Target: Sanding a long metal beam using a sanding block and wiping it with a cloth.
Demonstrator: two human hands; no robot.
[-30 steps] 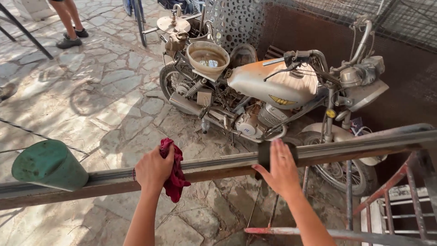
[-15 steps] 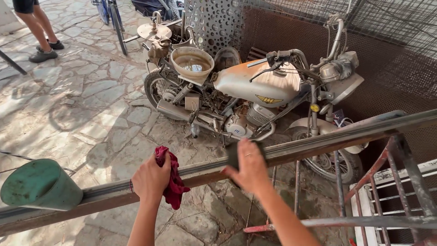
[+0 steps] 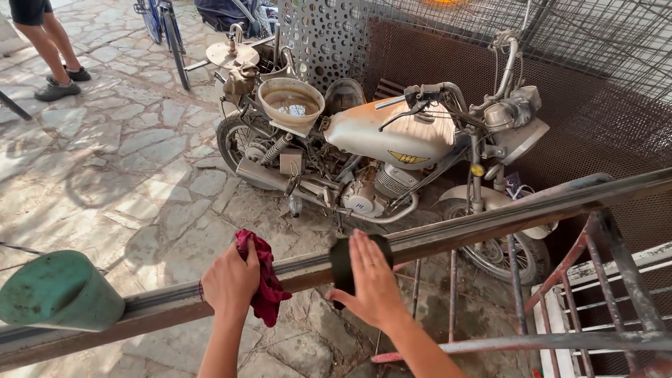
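Red rag (image 3: 262,280) is gripped in the closed left hand (image 3: 229,281) against the metal rail (image 3: 490,220); right hand (image 3: 371,280), fingers extended flat, presses a black pad (image 3: 341,262) beside it.

No packages, signs or screens show here; the only label-like marks sit on the motorcycle (image 3: 392,154): a small yellow winged emblem (image 3: 408,158), wide and pointed at the bottom, on the side of the pale, dusty fuel tank (image 3: 392,133); lower down, a small round badge (image 3: 359,206) on the grey engine casing, too small to make out further.
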